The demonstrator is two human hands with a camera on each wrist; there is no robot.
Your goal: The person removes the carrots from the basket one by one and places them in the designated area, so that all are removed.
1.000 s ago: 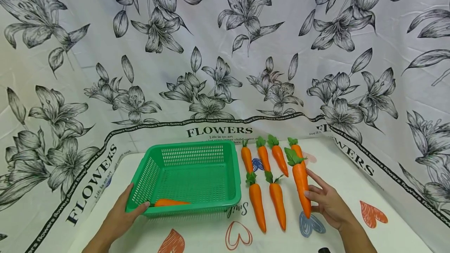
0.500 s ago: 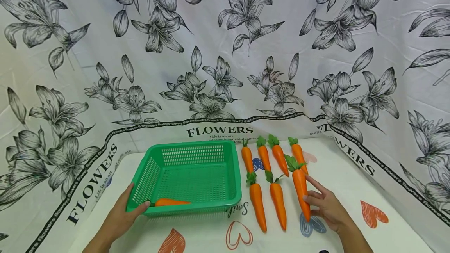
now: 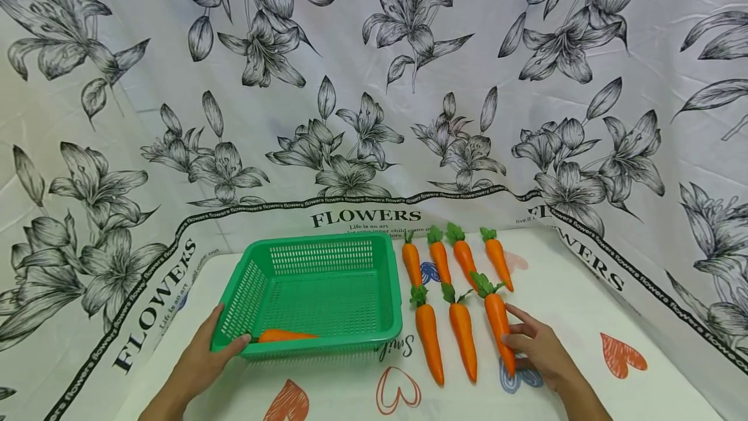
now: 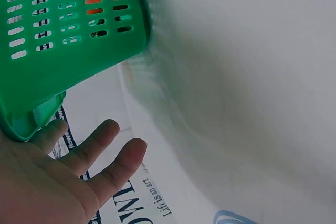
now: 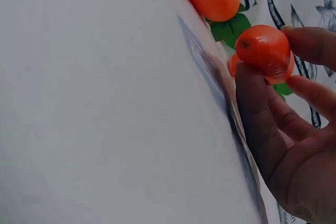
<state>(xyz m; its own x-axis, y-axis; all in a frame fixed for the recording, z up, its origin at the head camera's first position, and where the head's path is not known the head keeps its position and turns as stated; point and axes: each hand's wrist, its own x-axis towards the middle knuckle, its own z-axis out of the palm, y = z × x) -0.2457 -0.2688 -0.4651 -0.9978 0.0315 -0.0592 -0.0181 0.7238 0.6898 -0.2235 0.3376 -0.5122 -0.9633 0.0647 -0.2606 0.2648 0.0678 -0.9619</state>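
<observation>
My left hand (image 3: 201, 349) grips the near left corner of a green plastic basket (image 3: 386, 336), its thumb over the front rim. In the left wrist view, several fingers (image 4: 123, 163) of that hand extend loosely beside the basket wall. One orange carrot (image 3: 286, 335) lies inside along the front wall, partly hidden by the rim. My right hand (image 3: 540, 346) pinches a leafy-topped carrot (image 3: 498, 323) near its lower half, leaves pointing away from me. From the right wrist, its tip (image 5: 262, 45) shows between thumb and fingers. Whether this carrot touches the table is unclear.
Two carrots lie side by side left of the held one, a nearer carrot (image 3: 429, 343) and its neighbour (image 3: 463, 342). Behind them runs a row of several carrots, ending at a right-hand carrot (image 3: 498, 262). A flower-printed cloth (image 3: 374, 115) hangs behind the table.
My right hand has brought the carrot down and toward me, away from the back row, so the right-hand back carrot now shows fully. The left hand and basket have stayed put.
</observation>
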